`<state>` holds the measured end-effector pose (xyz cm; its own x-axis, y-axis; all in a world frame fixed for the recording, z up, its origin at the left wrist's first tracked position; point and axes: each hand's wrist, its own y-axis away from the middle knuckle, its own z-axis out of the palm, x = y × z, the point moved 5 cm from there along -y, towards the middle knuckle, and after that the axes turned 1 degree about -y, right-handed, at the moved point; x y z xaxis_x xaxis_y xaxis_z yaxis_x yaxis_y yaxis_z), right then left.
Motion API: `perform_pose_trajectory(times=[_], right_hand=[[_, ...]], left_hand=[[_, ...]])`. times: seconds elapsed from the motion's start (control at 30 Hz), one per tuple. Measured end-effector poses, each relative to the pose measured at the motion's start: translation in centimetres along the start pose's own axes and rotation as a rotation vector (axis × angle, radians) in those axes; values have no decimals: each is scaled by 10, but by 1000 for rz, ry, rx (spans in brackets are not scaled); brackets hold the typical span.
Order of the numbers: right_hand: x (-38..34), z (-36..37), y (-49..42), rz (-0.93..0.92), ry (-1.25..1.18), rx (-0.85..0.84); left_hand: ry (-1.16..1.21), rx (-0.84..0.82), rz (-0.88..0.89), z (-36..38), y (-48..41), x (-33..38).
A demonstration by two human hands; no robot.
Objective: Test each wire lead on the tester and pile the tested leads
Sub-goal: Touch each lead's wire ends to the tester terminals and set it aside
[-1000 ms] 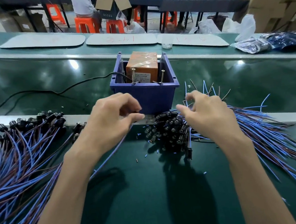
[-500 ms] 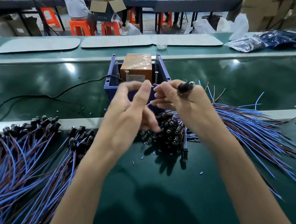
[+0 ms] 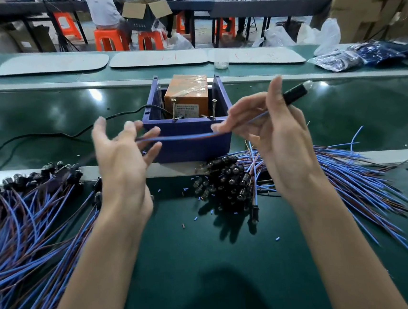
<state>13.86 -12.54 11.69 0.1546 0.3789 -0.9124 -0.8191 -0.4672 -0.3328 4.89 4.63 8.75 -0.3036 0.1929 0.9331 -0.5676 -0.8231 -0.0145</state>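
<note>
One wire lead [image 3: 183, 136] stretches level in front of the blue bin [image 3: 192, 145]; its black lamp head [image 3: 295, 93] sticks out past my right hand [image 3: 278, 137], which grips it near that end. My left hand [image 3: 120, 152] is at the lead's free tail with fingers spread, the tail lying across its fingertips. Inside the bin sits the orange tester box [image 3: 187, 95] with two upright screws [image 3: 214, 108]. A heap of leads [image 3: 225, 179] with black heads lies under my right hand. Another pile of leads [image 3: 22, 221] spreads at the left.
A black cable [image 3: 46, 135] runs left from the bin over the green belt. Short wire clippings [image 3: 196, 217] dot the green mat. White mats [image 3: 158, 57] and plastic bags [image 3: 363, 55] lie on the far side. A person sits on an orange stool [image 3: 107, 39] beyond.
Both hands rose from the heap. My right hand picked up one lead and lifted it; the hands then drew apart, my left sliding along the wire to its tail.
</note>
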Motion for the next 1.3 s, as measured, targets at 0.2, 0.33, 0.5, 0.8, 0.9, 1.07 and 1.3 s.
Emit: perform_pose_trajectory(times=[0.2, 0.33, 0.5, 0.8, 0.9, 1.07, 1.3], right_hand=[[2, -8, -2, 59, -142, 141], [6, -14, -4, 98, -55, 163], [13, -12, -2, 147, 193, 146], [16, -14, -2, 213, 335, 144], [17, -14, -2, 221, 371, 125], [21, -11, 0, 244, 422, 53], [19, -6, 2, 234, 383, -29]], left_hand=[[-88, -15, 92, -7, -4, 7], [-240, -219, 130, 11, 2, 3], [-448, -490, 249, 36, 23, -11], [-528, -657, 19, 42, 26, -44], [-552, -665, 29, 42, 29, -42], [-514, -700, 41, 46, 34, -40], [-541, -782, -26, 47, 37, -46]])
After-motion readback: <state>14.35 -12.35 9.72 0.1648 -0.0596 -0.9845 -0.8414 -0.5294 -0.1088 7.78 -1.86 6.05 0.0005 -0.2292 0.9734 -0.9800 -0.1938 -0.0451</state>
